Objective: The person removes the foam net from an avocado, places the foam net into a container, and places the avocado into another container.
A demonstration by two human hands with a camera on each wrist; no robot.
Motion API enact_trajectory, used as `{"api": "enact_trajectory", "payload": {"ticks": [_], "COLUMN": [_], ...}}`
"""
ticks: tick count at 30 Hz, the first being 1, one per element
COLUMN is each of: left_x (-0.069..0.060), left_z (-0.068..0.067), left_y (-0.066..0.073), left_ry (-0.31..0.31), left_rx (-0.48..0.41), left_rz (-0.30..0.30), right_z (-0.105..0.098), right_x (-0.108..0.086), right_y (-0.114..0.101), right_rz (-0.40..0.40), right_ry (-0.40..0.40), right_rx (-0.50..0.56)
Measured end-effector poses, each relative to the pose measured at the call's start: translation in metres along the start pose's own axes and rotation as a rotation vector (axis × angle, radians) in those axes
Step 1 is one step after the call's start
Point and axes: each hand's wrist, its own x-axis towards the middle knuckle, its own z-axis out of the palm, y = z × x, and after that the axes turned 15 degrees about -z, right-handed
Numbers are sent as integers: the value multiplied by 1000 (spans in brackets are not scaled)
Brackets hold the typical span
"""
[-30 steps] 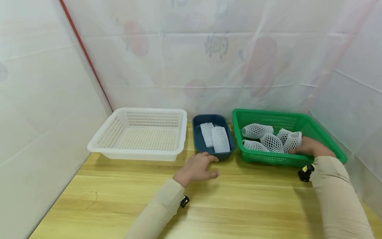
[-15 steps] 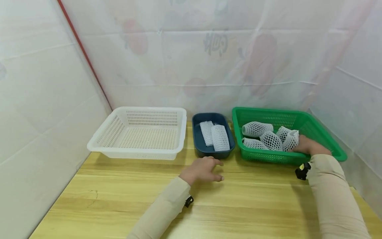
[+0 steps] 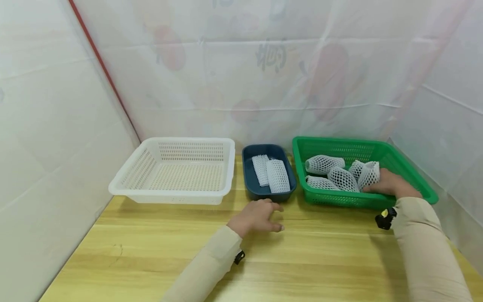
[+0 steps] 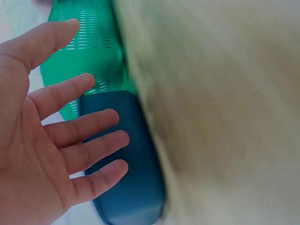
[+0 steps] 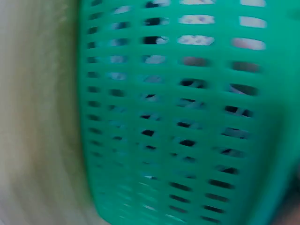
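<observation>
In the head view the right hand reaches over the front rim of the green basket and grips a white foam net sleeve at the basket's right part; its fingertips are partly hidden. Several other netted pieces, one of them a rounded one, lie to the left in that basket. The left hand, empty with fingers spread, hovers in front of the dark blue tray. Its palm and relaxed fingers show in the left wrist view. Mostly the basket's slotted wall fills the right wrist view.
Two flat white net sleeves lie in the blue tray. A white slotted basket stands at the left on the wooden table. Pale sheeting hangs behind and at both sides.
Compared with a second ago, the left hand has shifted slightly right and towards the table's front, away from the blue tray. The right hand stays at the net sleeve, which stands a little more upright.
</observation>
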Motion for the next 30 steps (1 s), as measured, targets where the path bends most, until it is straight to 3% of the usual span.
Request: {"api": "enact_trajectory", "payload": {"ticks": [7, 13, 24, 30], "left_x": [-6, -6, -9, -17], "left_z": [-19, -20, -18, -19], "left_y": [5, 3, 5, -1], "left_ry": [49, 23, 38, 114], "left_rx": [28, 33, 14, -5], "left_rz": [38, 8, 38, 89], "right_z": [-16, -15, -15, -9], "right_x": [-6, -6, -14, -16], "right_y": [-3, -4, -13, -23], "right_rz": [-41, -65, 101, 72], "right_ry": [92, 98, 163, 228], "right_rx": [59, 49, 48, 52]}}
